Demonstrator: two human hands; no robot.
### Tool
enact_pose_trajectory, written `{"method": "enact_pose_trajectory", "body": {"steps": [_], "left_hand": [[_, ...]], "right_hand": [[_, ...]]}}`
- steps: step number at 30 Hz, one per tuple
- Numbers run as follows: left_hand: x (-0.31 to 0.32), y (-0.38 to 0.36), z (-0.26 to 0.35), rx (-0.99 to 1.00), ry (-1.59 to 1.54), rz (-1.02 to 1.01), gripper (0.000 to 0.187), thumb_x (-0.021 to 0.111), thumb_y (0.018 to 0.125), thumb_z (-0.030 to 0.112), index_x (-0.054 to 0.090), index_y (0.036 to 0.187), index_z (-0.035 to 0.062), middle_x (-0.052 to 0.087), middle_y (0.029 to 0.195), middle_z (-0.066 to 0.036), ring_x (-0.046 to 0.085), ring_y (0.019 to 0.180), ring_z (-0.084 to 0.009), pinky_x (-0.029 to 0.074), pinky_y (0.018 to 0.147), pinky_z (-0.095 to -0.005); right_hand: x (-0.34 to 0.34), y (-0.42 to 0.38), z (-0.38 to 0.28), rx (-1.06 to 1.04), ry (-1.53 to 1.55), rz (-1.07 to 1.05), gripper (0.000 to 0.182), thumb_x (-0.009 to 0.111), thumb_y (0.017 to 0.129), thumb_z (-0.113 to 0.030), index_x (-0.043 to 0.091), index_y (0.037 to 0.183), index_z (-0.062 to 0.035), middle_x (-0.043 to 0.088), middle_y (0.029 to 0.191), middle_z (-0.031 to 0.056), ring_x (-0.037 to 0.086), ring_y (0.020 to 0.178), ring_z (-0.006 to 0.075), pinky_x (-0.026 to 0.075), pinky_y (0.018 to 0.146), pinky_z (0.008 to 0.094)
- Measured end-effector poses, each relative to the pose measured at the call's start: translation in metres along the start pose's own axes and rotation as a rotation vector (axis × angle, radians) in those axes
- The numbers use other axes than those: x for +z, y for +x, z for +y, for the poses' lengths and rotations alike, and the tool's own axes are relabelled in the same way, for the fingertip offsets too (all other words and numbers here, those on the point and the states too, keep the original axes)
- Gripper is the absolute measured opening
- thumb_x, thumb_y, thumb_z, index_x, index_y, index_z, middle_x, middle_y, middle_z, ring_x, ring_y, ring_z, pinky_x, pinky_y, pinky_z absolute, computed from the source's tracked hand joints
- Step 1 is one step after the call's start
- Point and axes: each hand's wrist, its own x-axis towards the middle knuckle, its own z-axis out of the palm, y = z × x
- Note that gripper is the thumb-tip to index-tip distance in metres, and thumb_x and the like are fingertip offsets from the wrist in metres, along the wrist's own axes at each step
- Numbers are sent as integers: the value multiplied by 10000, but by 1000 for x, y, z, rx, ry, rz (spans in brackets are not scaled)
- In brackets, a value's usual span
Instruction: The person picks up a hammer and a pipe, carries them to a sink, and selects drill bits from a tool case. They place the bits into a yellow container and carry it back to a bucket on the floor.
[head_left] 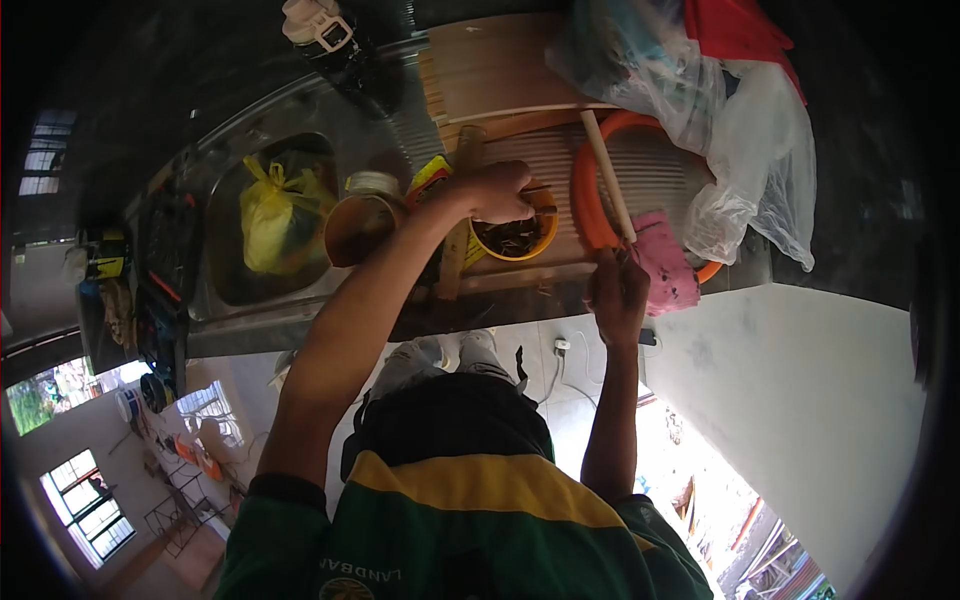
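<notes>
My left hand (500, 193) is over a yellow round container (546, 243) filled with dark, thin pieces (512, 236). Its fingers are curled together at the rim, and what they pinch is hidden. A pale stick (608, 178) points up and away from my right hand (617, 292), whose fingers are closed around its near end. Beside that hand lies a pink cloth (666, 262) with dark spots. The stick crosses the rim of an orange basin (584, 195).
To the left are a brown round container (362, 230), a jar (373, 184) and a steel sink (222, 285) with a yellow plastic bag (272, 225) in it. A dark bottle (345, 62) stands behind. Clear plastic bags (750, 160) hang at the right. A board (500, 70) lies at the back.
</notes>
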Motion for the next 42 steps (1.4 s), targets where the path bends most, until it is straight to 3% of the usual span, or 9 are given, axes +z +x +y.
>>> {"method": "enact_pose_trajectory", "body": {"steps": [3,11,13,15,22,28,33,36,42], "left_hand": [[-15,-29,8,70,-235,60,211,672,833,200,660,936,17,657,879,-95,612,837,-188,463,765,-324],[-26,-41,14,162,-381,166,210,703,827,164,690,942,-11,676,821,-77,626,792,-137,480,748,-293],[-29,-46,15,220,-427,280,207,716,826,156,693,944,-13,681,827,-70,632,787,-129,490,743,-282],[-32,-54,16,15,-726,395,181,737,821,130,699,925,-13,692,837,-64,640,772,-113,506,715,-250],[-13,-45,1,56,-746,432,153,763,812,129,709,892,10,666,772,-21,589,655,-77,486,658,-222],[-8,-28,8,-23,-273,270,310,831,721,256,697,835,0,656,782,-102,654,755,-228,522,699,-320],[16,-13,20,-157,391,274,142,658,801,164,694,786,27,685,837,-191,682,817,-311,540,760,-384],[46,-13,30,-145,477,353,86,628,770,52,685,824,17,678,898,-179,671,867,-329,552,758,-421],[62,-7,29,-179,492,317,125,573,832,90,693,843,56,690,878,-135,688,844,-268,566,724,-392]], "right_hand": [[24,15,-18,44,-41,-14,232,567,962,-219,616,889,-4,579,604,28,518,489,49,409,460,218],[47,58,-37,-283,-61,-236,239,620,931,-223,614,897,13,606,635,27,577,519,78,438,483,221],[41,62,-40,-276,-127,-155,235,615,936,-222,615,892,9,591,611,19,562,503,74,433,480,220],[33,63,-46,-264,-195,-70,232,609,941,-221,616,888,5,575,587,11,548,486,71,427,478,218],[2,51,-43,-212,-12,3,254,580,952,-249,633,883,-10,546,550,-8,508,486,41,388,468,217],[1,42,-19,-168,-70,32,257,577,963,-271,643,878,-38,501,530,-39,458,456,22,332,428,197],[1,34,-19,-140,-14,19,254,572,966,-268,632,874,-38,504,528,-33,462,451,28,333,421,202],[0,32,-19,-147,10,14,247,571,967,-254,626,866,-35,506,537,-29,469,453,28,338,419,200],[-4,23,-20,-142,-36,28,215,565,967,-223,620,897,-27,509,548,-22,473,455,28,343,422,192]]}}
